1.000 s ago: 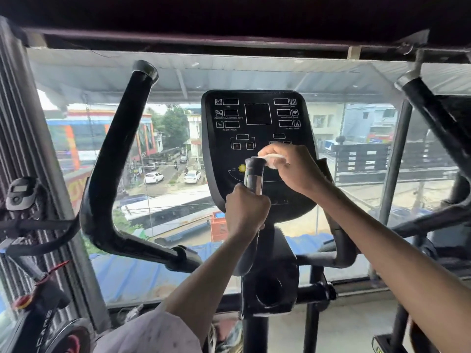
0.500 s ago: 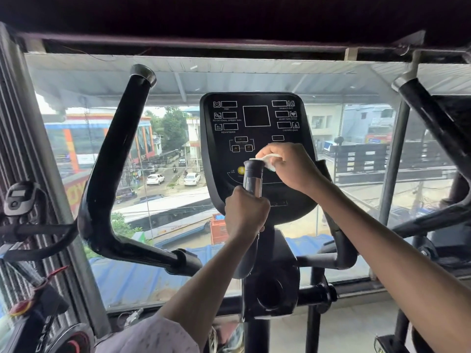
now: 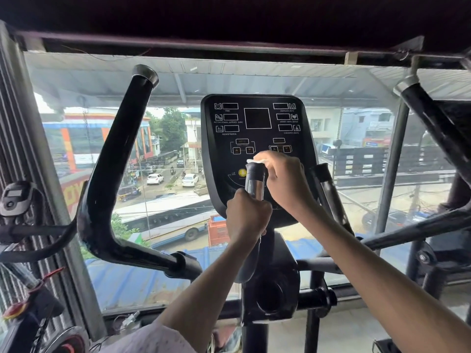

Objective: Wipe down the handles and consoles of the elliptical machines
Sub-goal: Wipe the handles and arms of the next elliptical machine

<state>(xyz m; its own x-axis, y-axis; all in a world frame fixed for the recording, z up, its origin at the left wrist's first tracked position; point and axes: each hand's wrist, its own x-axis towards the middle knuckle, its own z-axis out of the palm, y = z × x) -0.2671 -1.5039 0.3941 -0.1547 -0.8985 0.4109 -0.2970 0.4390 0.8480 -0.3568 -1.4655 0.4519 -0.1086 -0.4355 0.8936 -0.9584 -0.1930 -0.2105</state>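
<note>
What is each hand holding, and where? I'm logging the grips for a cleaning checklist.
Left hand grips the short handle around its middle, below the cap. Right hand pinches a white wipe against the handle's top.

Black console (image 3: pixel 257 138) with white markings, yellow button (image 3: pixel 242 172); white cloth (image 3: pixel 257 161).

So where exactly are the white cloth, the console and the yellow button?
white cloth (image 3: pixel 257 161), head view, on the bit showing past the right hand's fingers.
console (image 3: pixel 257 118), head view, on its dark centre screen.
yellow button (image 3: pixel 242 172), head view, on its round face.
</note>
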